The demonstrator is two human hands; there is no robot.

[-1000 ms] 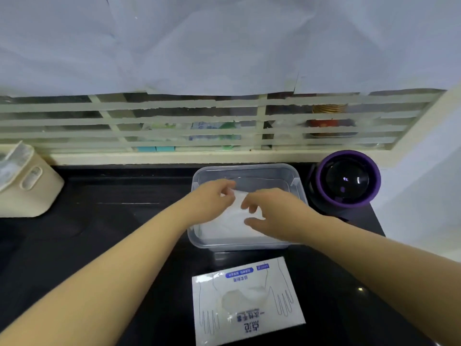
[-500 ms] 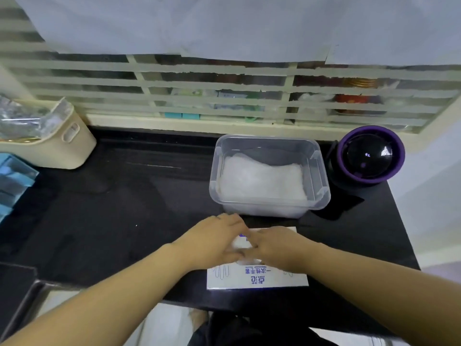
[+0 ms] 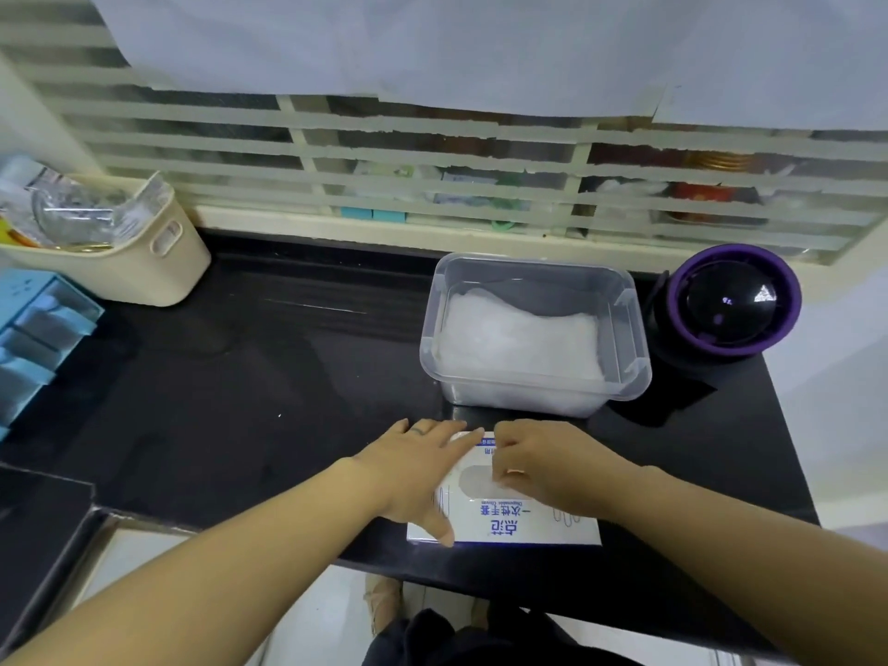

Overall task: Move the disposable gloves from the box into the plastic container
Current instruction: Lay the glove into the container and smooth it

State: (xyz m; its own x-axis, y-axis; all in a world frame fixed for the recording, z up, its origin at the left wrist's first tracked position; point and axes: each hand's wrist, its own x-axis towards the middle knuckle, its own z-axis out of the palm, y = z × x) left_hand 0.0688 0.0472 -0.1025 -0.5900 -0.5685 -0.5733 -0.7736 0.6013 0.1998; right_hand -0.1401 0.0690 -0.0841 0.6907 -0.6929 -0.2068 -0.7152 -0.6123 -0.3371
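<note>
While left hand [image 3: 418, 468] presses flat on box [image 3: 509, 521], lower centre, right hand [image 3: 548, 468] curls at its opening, grip unclear. Container [image 3: 627, 329], right of centre: white gloves [image 3: 519, 343] heaped inside. Basket [image 3: 144, 271], upper left: clear packets [image 3: 72, 209].

The glove box [image 3: 509, 521] is showing blue print on its white top, all of it lying upside down to the camera. The large characters are reading as 一次性手套. Two bigger brand characters are sitting beside them, the first looking like 点 and the second unclear. A tiny Latin line is appearing to read "Disposable Gloves". At the box's far edge, white characters on blue are coming out too small to read.
</note>
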